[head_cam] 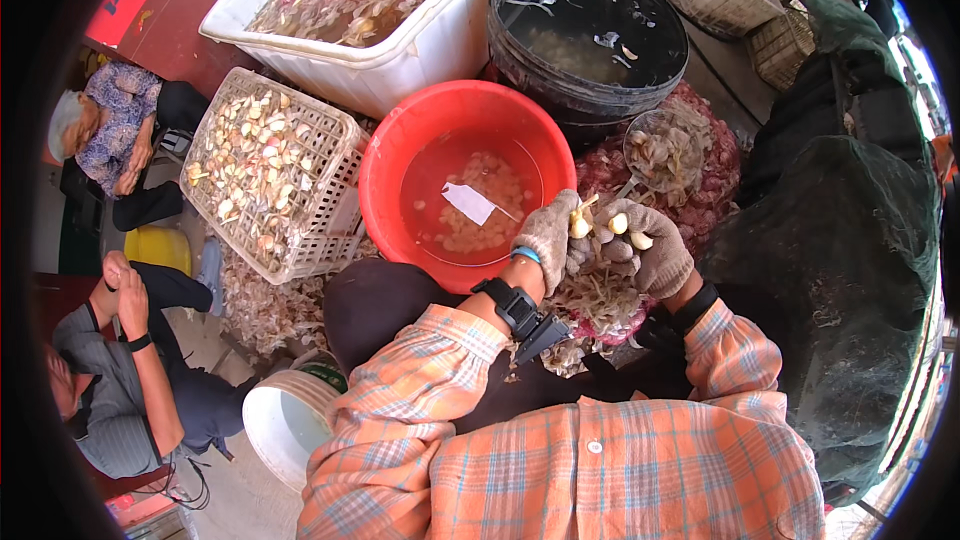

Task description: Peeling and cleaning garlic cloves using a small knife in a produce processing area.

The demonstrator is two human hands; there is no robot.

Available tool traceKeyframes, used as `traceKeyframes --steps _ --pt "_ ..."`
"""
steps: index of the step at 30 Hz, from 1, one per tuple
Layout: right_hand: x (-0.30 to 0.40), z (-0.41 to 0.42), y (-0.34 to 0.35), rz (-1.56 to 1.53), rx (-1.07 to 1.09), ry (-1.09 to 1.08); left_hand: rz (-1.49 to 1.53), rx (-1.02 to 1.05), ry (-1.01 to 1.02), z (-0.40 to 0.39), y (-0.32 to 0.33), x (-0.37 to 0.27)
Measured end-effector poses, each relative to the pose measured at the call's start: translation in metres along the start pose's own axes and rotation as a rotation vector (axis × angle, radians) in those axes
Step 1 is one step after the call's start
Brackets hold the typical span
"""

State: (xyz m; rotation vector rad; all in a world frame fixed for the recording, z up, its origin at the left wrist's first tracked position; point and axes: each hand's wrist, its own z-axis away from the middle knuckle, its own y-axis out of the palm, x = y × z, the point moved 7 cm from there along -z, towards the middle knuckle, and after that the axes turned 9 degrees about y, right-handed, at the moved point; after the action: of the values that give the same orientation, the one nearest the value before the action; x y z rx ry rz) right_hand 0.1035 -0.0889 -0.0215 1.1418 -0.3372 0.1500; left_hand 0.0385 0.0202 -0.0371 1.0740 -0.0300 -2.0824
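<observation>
My left hand (pixel 546 236), in a grey-brown knit glove, grips a piece of garlic with a stalk (pixel 580 223) between thumb and fingers. Close beside it, my right hand (pixel 664 244), gloved alike, holds a few pale garlic cloves (pixel 619 223) at its fingertips. Below both hands lie dry garlic skins and stalks (pixel 600 296) on pink-red mesh. Just left of my left hand stands a red plastic basin (pixel 386 165) of water. Peeled cloves (pixel 480 172) rest in it, along with a white flat piece (pixel 469 202) whose kind I cannot tell.
A plastic crate (pixel 330 221) of cloves stands left of the basin. Behind are a white tub (pixel 420 64) and a black bucket (pixel 517 82) of water. A wire skimmer (pixel 667 154) with skins lies on mesh sacks (pixel 720 187). Two people (pixel 120 120) sit at left, near a white bucket (pixel 281 420).
</observation>
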Motion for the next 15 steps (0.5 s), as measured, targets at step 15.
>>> traceKeyframes --steps 15 --pt "0.194 -0.067 0.092 -0.114 -0.027 -0.402 0.092 0.023 0.045 -0.009 -0.001 0.006"
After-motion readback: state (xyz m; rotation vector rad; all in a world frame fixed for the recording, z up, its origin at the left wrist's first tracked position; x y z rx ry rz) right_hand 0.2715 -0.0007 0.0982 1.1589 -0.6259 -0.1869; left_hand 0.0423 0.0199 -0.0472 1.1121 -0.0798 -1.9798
